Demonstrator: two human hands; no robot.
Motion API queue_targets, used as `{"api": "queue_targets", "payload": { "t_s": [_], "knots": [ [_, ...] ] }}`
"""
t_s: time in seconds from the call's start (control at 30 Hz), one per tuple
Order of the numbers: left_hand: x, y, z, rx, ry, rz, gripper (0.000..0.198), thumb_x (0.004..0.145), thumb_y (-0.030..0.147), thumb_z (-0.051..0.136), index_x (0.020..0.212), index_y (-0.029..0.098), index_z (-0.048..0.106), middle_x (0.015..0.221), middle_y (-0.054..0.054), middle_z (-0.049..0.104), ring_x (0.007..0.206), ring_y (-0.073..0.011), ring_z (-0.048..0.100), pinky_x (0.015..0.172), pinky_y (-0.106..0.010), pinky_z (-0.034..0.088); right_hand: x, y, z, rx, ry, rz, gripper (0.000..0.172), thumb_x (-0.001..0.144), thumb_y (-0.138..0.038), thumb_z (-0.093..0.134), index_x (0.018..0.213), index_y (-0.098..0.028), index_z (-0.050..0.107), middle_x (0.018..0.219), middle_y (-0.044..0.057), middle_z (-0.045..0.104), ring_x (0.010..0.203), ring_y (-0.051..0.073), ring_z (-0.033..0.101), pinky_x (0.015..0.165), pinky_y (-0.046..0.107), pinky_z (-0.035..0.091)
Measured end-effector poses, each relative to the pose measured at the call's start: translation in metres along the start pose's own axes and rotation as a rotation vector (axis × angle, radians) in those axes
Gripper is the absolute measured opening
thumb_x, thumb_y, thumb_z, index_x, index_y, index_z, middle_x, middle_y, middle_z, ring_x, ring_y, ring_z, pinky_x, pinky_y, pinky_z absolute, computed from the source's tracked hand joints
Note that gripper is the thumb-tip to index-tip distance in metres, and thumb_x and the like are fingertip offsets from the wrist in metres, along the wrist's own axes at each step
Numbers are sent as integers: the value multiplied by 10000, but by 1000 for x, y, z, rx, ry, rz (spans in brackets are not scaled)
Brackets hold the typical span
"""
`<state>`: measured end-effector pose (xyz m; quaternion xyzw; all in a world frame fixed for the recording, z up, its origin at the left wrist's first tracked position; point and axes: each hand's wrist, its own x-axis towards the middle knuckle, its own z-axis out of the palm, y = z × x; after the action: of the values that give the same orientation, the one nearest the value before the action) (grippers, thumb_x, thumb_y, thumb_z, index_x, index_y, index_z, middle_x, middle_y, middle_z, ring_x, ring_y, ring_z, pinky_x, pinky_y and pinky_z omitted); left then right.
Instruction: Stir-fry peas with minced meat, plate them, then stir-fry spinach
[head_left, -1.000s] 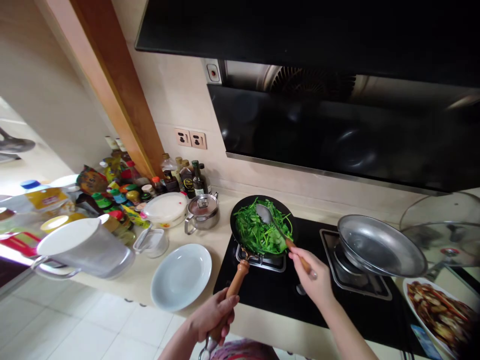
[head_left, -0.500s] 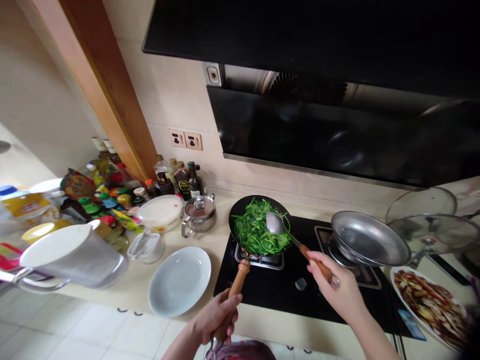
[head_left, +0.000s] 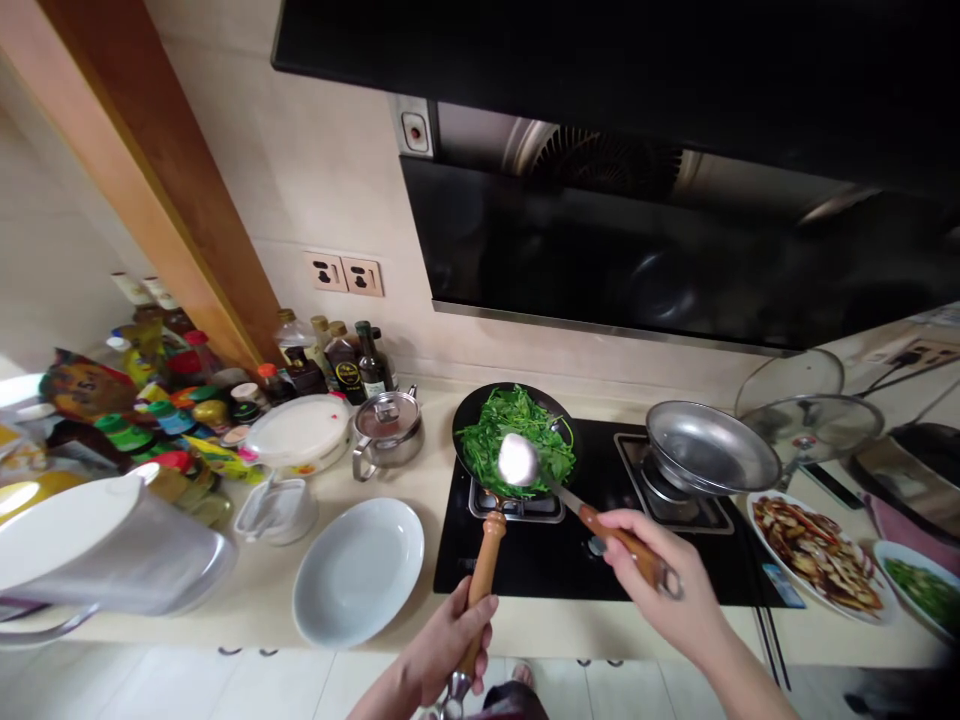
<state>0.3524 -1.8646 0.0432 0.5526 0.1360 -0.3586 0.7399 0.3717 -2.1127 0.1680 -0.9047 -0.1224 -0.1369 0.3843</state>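
My left hand (head_left: 452, 640) is wrapped round the wooden handle of a dark wok (head_left: 463, 402), which sits on the left burner. Chopped leafy greens (head_left: 517, 420) fill the wok. In my right hand (head_left: 660, 570) is a metal ladle (head_left: 519, 460) with a wooden handle, its bowl over the near part of the greens. Whether the bowl touches the leaves I cannot tell. A pale oval plate (head_left: 360, 570) lies on the counter left of the stove.
A steel pan (head_left: 709, 450) rests on the right burner, glass lids (head_left: 814, 425) behind it. Right of the stove are a plate of sliced food (head_left: 817, 555) and chopsticks (head_left: 771, 635). On the left stand a small lidded pot (head_left: 388, 430), bottles (head_left: 343, 365) and a large white pot (head_left: 112, 540). The range hood (head_left: 600, 90) hangs above.
The ladle's bowl has moved left and nearer to me across the greens. My view has shifted right, showing a bowl of greens at the far right. My left hand keeps hold of the handle.
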Motion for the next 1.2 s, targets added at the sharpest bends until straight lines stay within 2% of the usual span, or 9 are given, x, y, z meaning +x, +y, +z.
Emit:
{"api": "queue_targets", "payload": {
  "t_s": [0.17, 0.4, 0.5, 0.63, 0.8, 0.9, 1.0, 1.1, 1.2],
  "knots": [
    [-3, 5, -3, 25, 24, -11, 647, 572, 688, 722, 891, 229, 398, 564, 100, 514, 351, -62, 441, 306, -201, 405, 16, 17, 10, 5, 14, 37, 191, 884, -343, 514, 964, -230, 646, 764, 9, 706, 561, 129, 632, 521, 200, 506],
    [-3, 1, -4, -49, 94, -8, 752, 580, 678, 731, 1076, 217, 402, 572, 92, 544, 353, -77, 471, 324, -205, 428, 61, 34, -59, -173, -73, -71, 124, 826, -326, 574, 870, -271, 676, 770, -4, 719, 603, 156, 656, 567, 238, 525],
    [-6, 1, -3, -75, 177, 10, 887, 562, 705, 727, 1189, 214, 337, 578, 86, 564, 375, -96, 496, 348, -219, 447, 75, 43, -54, -80, -100, -25, 146, 845, -323, 532, 849, -253, 660, 720, -13, 709, 544, 140, 633, 501, 227, 496],
    [-13, 5, 1, -15, 241, 40, 899, 599, 709, 706, 1228, 206, 306, 651, 52, 595, 435, -108, 542, 380, -220, 458, 86, 59, -58, -6, -189, -75, 163, 867, -330, 539, 930, -255, 669, 822, -3, 729, 669, 149, 679, 588, 227, 530],
    [-15, 2, 3, 140, 285, 109, 809, 660, 731, 637, 1218, 241, 315, 699, 57, 564, 447, -99, 549, 372, -203, 449, 100, 85, -47, -103, -157, -362, 199, 886, -258, 513, 1024, -252, 656, 972, 42, 726, 837, 180, 701, 751, 271, 562],
    [-14, 0, -2, 228, 305, 114, 795, 676, 745, 604, 1231, 259, 305, 682, 69, 540, 409, -91, 524, 333, -190, 417, 97, 97, -31, -131, -303, -532, 282, 873, -172, 469, 1069, -233, 662, 1072, 87, 709, 970, 219, 691, 827, 311, 564],
    [-16, 3, -11, 247, 302, 102, 769, 698, 727, 600, 1233, 253, 316, 678, 66, 538, 395, -83, 512, 318, -176, 381, 83, 93, -47, -181, -439, -608, 340, 855, -127, 470, 1118, -240, 653, 1153, 103, 687, 991, 223, 690, 813, 297, 571],
    [-20, 12, -22, 264, 265, 104, 745, 710, 705, 611, 1226, 247, 330, 666, 65, 541, 382, -77, 503, 315, -167, 356, 68, 69, -80, -206, -406, -628, 357, 869, -121, 464, 1162, -242, 627, 1158, 102, 688, 1022, 214, 678, 813, 275, 567],
    [-22, 19, -31, 261, 236, 100, 788, 685, 722, 623, 1233, 248, 313, 647, 73, 530, 381, -78, 502, 311, -165, 357, 58, 42, -81, -200, -471, -616, 364, 845, -83, 452, 1123, -232, 633, 1074, 90, 705, 845, 170, 709, 709, 227, 560]
  ]
}}
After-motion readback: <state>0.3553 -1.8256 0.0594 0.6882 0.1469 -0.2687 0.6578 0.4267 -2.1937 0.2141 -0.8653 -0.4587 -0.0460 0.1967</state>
